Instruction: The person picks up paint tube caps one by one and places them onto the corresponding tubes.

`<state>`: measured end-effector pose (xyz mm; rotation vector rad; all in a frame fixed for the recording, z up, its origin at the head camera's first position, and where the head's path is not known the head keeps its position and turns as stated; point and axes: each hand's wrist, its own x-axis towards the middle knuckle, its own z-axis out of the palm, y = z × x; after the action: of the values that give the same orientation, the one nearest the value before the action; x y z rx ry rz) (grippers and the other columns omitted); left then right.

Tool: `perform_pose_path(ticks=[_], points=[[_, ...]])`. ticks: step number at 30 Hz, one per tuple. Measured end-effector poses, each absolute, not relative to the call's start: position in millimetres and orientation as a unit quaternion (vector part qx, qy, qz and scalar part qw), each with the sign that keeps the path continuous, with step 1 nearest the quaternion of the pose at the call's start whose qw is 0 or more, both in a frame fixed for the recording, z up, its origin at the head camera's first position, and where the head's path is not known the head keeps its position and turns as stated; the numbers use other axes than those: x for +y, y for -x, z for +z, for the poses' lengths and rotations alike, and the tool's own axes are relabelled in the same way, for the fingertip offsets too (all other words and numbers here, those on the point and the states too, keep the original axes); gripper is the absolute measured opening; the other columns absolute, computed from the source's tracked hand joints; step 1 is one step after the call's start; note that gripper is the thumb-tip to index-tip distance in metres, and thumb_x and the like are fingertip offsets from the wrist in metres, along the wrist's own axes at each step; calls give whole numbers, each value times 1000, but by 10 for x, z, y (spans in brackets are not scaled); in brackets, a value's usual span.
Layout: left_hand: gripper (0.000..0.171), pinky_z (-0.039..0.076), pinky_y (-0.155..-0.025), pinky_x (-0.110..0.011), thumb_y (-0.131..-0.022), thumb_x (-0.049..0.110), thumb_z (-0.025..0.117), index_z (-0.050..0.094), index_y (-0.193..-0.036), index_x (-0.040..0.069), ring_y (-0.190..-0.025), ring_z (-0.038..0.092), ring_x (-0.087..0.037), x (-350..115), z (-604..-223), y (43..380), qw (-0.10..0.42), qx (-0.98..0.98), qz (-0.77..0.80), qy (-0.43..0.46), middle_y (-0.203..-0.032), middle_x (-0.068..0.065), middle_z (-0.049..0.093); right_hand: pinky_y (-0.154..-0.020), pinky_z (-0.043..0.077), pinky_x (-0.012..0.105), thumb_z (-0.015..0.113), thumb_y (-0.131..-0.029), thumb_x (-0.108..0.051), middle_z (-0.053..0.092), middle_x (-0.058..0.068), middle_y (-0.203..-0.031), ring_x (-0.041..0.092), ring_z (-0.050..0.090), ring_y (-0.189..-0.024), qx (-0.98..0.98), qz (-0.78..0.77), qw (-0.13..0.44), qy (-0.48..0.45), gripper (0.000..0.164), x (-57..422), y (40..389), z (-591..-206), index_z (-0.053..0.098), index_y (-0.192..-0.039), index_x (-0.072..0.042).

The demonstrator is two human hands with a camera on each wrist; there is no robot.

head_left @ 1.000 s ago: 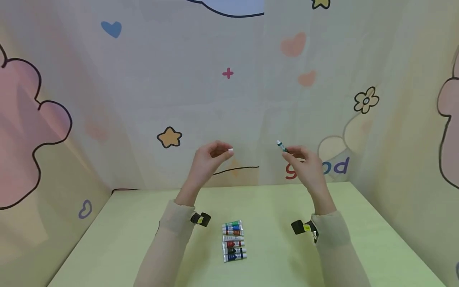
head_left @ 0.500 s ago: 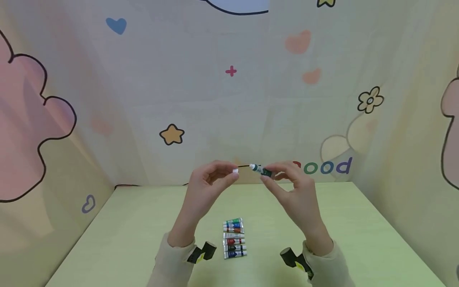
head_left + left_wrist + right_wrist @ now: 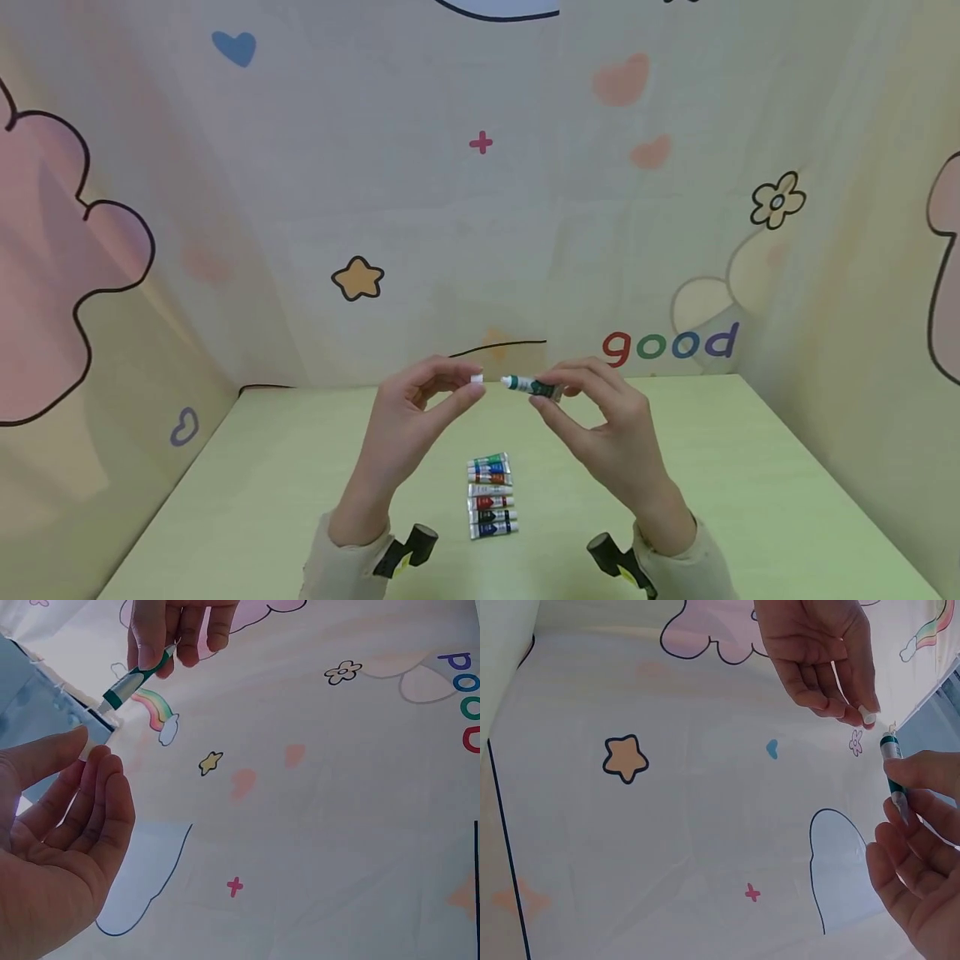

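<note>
Between thumb and fingertips my left hand [image 3: 412,417] pinches a small white cap [image 3: 477,379]. My right hand [image 3: 611,425] holds a green-and-white paint tube [image 3: 531,385] by its body, the bare nozzle pointing left at the cap. A short gap separates nozzle and cap in the head view. The left wrist view shows the tube [image 3: 135,681] tilted, its threaded nozzle near the left thumb. In the right wrist view the cap [image 3: 867,715] sits at the left fingertips, just off the nozzle end. Both hands are raised above the table.
Below the hands, several paint tubes [image 3: 492,502] lie in a column on the pale green table [image 3: 300,467], with green, blue, brown, white, red and dark labels. A printed cloth [image 3: 420,208] hangs behind and at both sides.
Both hands have come down and drawn together. The tube has swung from pointing up to nearly level, its nozzle now facing the cap.
</note>
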<state>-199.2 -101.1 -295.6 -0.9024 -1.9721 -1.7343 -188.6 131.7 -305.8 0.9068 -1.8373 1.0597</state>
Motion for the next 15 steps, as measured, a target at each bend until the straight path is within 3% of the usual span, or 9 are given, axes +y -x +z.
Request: perform_pose_path(ticks=[8, 15], points=[[18, 54, -88, -34, -91, 3, 74, 73, -109, 6, -90, 66, -21, -969, -2942, 1940, 192, -690, -605, 348, -101, -3, 72, -76, 48, 19, 69, -97, -32, 69, 3, -99, 17, 61, -85, -702, 392, 445, -395, 26, 1230, 1908, -3060, 74, -102, -6], [17, 55, -86, -34, -91, 6, 75, 74, -108, 7, -88, 67, -19, -989, -2956, 1937, 202, -705, -584, 348, -98, 1, 72, -82, 50, 17, 67, -98, -32, 68, 5, -98, 18, 63, -87, -693, 372, 472, -398, 28, 1183, 1886, -3079, 74, -101, -4]])
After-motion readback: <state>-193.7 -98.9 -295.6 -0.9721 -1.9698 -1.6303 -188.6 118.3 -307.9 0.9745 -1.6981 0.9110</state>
